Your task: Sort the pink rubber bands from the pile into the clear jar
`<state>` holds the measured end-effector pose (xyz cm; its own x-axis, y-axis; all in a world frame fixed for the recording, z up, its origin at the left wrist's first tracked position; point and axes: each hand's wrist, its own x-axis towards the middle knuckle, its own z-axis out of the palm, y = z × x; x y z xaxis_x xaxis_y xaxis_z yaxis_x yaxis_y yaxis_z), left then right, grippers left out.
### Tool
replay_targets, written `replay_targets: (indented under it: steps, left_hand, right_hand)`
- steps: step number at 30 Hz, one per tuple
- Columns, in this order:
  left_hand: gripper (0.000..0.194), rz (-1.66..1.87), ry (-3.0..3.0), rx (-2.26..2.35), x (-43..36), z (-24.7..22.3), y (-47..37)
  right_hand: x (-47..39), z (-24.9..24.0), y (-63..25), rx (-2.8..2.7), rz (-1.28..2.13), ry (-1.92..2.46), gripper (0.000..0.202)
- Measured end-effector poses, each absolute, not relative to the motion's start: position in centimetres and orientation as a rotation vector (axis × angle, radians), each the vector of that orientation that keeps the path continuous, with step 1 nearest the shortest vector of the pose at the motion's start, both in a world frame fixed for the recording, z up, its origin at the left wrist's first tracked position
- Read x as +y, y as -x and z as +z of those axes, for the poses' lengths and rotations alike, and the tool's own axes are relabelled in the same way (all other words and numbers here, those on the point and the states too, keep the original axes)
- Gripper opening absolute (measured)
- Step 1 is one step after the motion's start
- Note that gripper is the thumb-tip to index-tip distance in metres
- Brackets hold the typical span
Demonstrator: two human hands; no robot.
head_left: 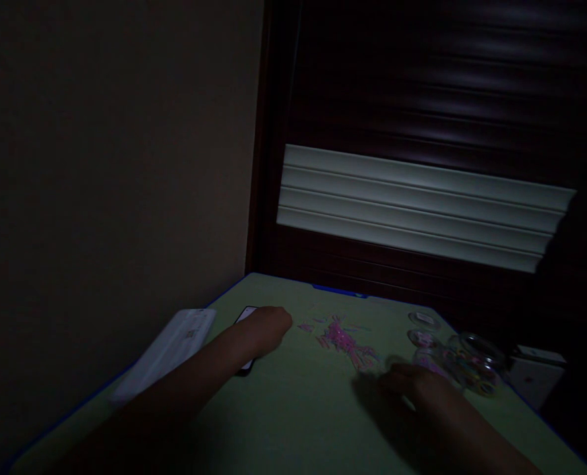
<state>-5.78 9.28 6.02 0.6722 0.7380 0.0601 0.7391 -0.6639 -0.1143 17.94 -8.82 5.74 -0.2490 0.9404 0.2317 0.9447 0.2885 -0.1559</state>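
In dim light, my left hand (272, 328) is curled over the right side of a phone (247, 366) on the pale green table (293, 409). Its fingers are closed, and whatever they might hold is hidden. A loose pile of small pink pieces (343, 338), with some bluish ones, lies between my two hands. Near the pile's lower right, my right hand (409, 384) hovers slightly blurred above its shadow, fingers bent together; anything between them is too small and dark to make out.
Clear round containers (476, 363) with colourful contents stand at the right, beside small round lidded tubs (423, 339). A long whitish case (169, 353) lies along the left edge. Behind the table are a wall (125, 165) and dark slatted panels with a pale band (422, 204).
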Motion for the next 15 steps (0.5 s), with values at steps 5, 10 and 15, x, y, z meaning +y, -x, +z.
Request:
replay_targets:
  steps: [5, 10, 15]
  left_hand:
    - [0.022, -0.076, 2.812, -1.173, 8.7, 6.7, 5.6]
    - [0.019, -0.189, 2.917, -1.088, 8.2, 6.9, 5.3]
    - [0.017, -0.259, 3.015, -1.014, 7.8, 7.0, 5.0]
  right_hand:
    - [-8.7, 5.6, -18.0, -2.283, -0.02, 1.728, 0.023]
    - [-8.8, 5.6, -18.0, -2.275, -0.041, 1.725, 0.023]
    - [-8.9, 5.8, -17.9, -2.282, -0.043, 1.712, 0.022]
